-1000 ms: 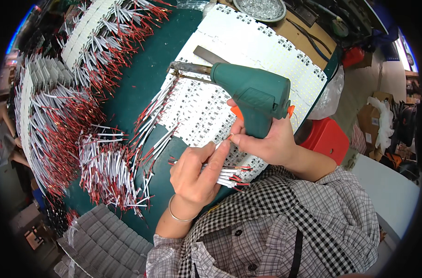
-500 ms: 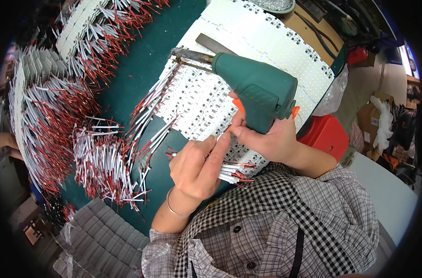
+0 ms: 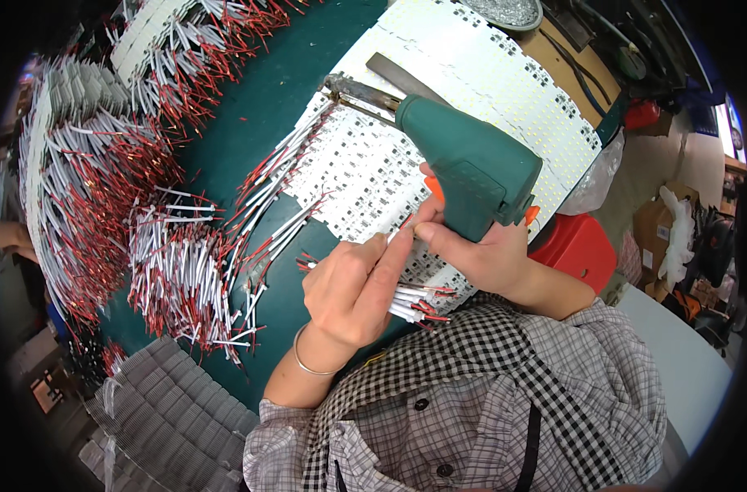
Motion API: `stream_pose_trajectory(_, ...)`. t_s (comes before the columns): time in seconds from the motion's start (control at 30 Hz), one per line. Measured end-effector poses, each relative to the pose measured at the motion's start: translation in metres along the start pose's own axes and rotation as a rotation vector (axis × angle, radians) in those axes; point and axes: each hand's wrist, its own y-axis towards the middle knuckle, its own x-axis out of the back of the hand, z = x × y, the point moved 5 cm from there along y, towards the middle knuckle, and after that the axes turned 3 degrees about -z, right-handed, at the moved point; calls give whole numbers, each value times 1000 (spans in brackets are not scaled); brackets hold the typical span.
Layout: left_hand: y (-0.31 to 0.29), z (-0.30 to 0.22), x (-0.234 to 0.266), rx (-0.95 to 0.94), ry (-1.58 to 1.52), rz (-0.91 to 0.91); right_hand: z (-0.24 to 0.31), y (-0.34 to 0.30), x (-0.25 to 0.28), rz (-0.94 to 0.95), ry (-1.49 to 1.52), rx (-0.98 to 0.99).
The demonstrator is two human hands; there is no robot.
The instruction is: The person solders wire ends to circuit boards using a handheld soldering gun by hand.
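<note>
My right hand (image 3: 496, 256) is wrapped round the handle of a green soldering gun (image 3: 476, 152) with an orange trigger; its metal tip points left, over the white circuit boards (image 3: 365, 168). My left hand (image 3: 347, 287) is closed round a bundle of white wires (image 3: 410, 303) with red and black ends, which stick out to the right under the palm. The fingertips of both hands meet at one wire's end, with a bit of red showing between them. Several white and red wires (image 3: 285, 164) lie along the boards' left edge, below the gun's tip.
Stacks of boards with white and red wires (image 3: 102, 189) fill the left of the green table (image 3: 246, 123). Loose wires (image 3: 180, 279) are heaped before them. Grey ribbed trays (image 3: 172, 410) stand lower left. A flat metal bar (image 3: 406, 78), pliers (image 3: 582, 74) and a red stool (image 3: 578, 250) are also around.
The view has shifted slightly, so table, boards and gun appear a little farther right. Both hands keep their grips, fingertips still together at the wire end.
</note>
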Motion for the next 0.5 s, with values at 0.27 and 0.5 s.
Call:
stream_pose_trajectory(0.27,-3,-4,-4,-60,-4,-14,-9,3,1,-119,263,-105)
stream_pose_trajectory(0.5,-3,1,-3,26,44,-27,0,0,2,-63,-5,5)
